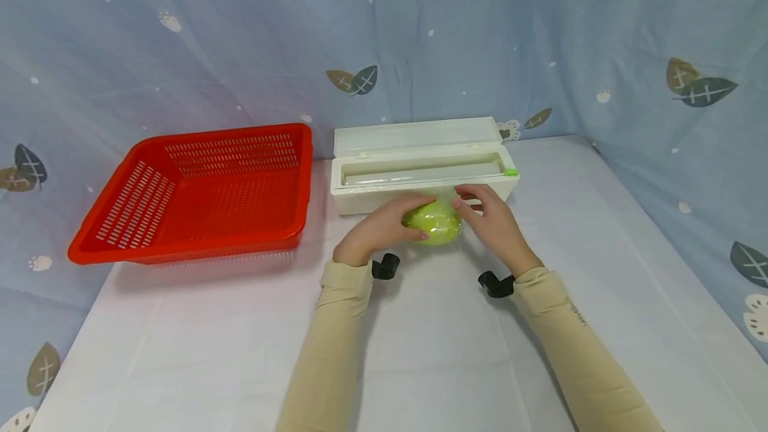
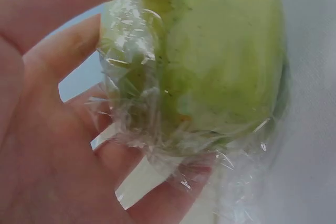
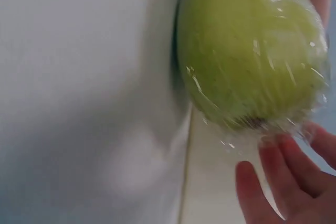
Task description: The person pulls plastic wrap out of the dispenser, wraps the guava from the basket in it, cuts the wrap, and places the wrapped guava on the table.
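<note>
A green fruit (image 1: 436, 224) wrapped in clear plastic wrap rests on the white table, just in front of the long white box. My left hand (image 1: 384, 225) holds it from the left, fingers behind and thumb on the near side. In the left wrist view crinkled plastic wrap (image 2: 131, 77) bunches along the fruit's end beside my fingers. On the other side, my right hand (image 1: 489, 222) has its fingertips at the upper right of the fruit. The right wrist view has several spread fingers (image 3: 257, 182) right at the wrap's lower edge.
The white box (image 1: 360, 202) stands at the back with its lid (image 1: 414, 137) raised and a pale roll (image 1: 420, 174) inside. A red plastic basket (image 1: 228, 245) sits at the left. Blue patterned cloth (image 1: 420, 39) hangs behind the table.
</note>
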The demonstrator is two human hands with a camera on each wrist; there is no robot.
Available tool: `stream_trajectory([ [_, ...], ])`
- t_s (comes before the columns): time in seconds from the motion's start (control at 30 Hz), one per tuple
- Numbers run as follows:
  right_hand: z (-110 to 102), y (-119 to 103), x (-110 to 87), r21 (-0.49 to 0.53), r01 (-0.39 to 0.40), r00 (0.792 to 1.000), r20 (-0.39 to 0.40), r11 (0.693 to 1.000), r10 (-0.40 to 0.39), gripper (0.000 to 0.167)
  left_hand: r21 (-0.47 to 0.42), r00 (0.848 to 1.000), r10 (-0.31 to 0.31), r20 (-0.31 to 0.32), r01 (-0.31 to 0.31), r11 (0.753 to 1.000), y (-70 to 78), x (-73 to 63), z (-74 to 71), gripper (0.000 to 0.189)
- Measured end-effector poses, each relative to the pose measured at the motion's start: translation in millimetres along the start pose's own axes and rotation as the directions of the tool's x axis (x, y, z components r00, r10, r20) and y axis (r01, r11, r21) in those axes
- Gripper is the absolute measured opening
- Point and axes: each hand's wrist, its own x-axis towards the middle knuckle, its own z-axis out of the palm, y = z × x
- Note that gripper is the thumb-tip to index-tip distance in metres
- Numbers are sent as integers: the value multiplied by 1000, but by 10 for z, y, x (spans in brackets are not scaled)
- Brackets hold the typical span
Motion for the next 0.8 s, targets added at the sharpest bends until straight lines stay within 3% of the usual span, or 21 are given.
stream_trajectory([
  [0.17, 94, 45, 24, 47, -54, 983, 176, 997, 45, 68, 22, 1000, 21, 15, -22, 1000, 15, 0, -2, 65],
  [0.33, 178, 94, 20, 45, -129, 955, 273, 991, 112, 84, 24, 999, 49, 16, -50, 998, 19, -5, -3, 64],
  [0.43, 219, 126, 16, 38, -158, 942, 304, 987, 139, 90, 23, 997, 71, 23, -72, 997, 11, -11, -5, 63],
  [0.63, 230, 165, 16, 75, -174, 938, 318, 982, 142, 88, 19, 995, 92, 39, -93, 996, 13, -28, -37, 56],
  [0.8, 237, 168, 20, 139, -197, 923, 361, 971, 135, 87, -3, 997, 34, 66, -34, 999, 13, -78, -106, 52],
])
